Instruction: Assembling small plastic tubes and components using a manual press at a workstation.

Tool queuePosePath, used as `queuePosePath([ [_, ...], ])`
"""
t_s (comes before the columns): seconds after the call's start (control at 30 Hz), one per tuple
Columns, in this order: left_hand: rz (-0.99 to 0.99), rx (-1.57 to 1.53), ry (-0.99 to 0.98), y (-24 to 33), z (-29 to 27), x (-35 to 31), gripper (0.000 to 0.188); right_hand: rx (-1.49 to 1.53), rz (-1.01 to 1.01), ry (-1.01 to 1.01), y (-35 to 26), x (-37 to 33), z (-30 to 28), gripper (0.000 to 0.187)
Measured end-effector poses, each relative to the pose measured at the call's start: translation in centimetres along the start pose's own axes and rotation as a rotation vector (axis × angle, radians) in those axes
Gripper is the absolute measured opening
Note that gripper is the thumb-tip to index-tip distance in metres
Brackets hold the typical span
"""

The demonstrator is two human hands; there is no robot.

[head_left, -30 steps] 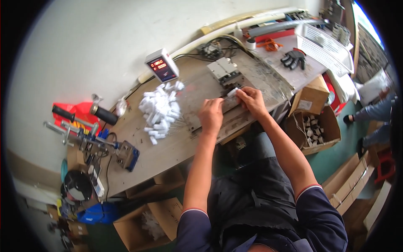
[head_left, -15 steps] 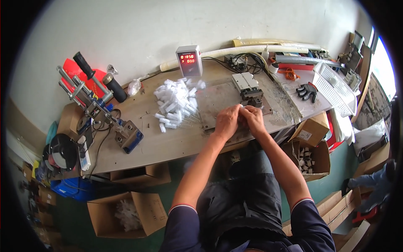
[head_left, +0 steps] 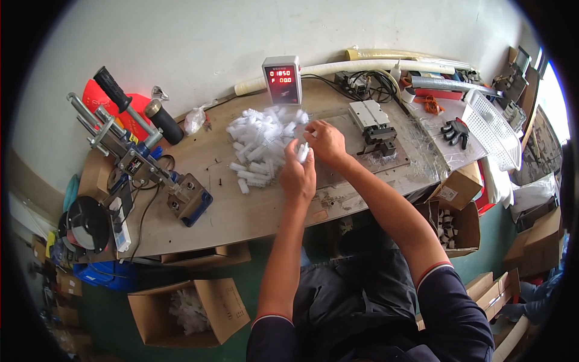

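Observation:
A pile of white bristle brushes (head_left: 256, 142), some with thin wire stems, lies on the workbench in front of me. My left hand (head_left: 297, 176) is at the pile's right edge, closed around a small white brush (head_left: 303, 152) that pokes up between thumb and fingers. Just beyond it and to the right, my right hand (head_left: 327, 145) has its fingers pinched together. A tiny white bit shows at those fingertips, too small to name. Farther right, a metal fixture with a pale block (head_left: 369, 116) stands on a steel plate, apart from both hands.
A counter box with red digits (head_left: 282, 81) stands behind the pile. A lever press (head_left: 142, 157) occupies the left side. Toward the right are a black glove (head_left: 456, 133) and a white basket (head_left: 491, 130). Open cartons (head_left: 232, 311) sit on the floor; another person's blue sleeve shows lower right.
Both hands have left the front of the metal fixture and moved left to the pile. They were together and now are slightly apart, with a white brush visible in the left.

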State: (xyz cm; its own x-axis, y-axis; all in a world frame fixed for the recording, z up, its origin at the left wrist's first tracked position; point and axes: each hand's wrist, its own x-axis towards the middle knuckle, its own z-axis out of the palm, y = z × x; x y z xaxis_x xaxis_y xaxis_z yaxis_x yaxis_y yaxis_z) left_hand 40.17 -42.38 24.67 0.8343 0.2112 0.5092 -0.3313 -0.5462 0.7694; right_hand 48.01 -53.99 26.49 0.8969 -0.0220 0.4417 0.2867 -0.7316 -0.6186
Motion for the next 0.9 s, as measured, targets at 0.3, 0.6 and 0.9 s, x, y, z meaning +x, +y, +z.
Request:
queuePosePath([
  [0.3, 0.039, 0.223, 0.014, -1.6, 1.2, 0.4, 0.039, -0.21, -0.174, -0.167, 0.6, 2.6, 2.6, 0.025],
  [0.6, -0.224, -0.205, -0.056, 0.3, 0.2, 0.6, 0.046, -0.246, 0.051, -0.276, 1.3, -0.6, -2.8, 0.02],
  [0.9, -0.039, -0.14, 0.039, -0.4, 0.3, 0.6, 0.031, -0.176, 0.048, -0.147, 2.8, -6.5, -8.1, 0.02],
])
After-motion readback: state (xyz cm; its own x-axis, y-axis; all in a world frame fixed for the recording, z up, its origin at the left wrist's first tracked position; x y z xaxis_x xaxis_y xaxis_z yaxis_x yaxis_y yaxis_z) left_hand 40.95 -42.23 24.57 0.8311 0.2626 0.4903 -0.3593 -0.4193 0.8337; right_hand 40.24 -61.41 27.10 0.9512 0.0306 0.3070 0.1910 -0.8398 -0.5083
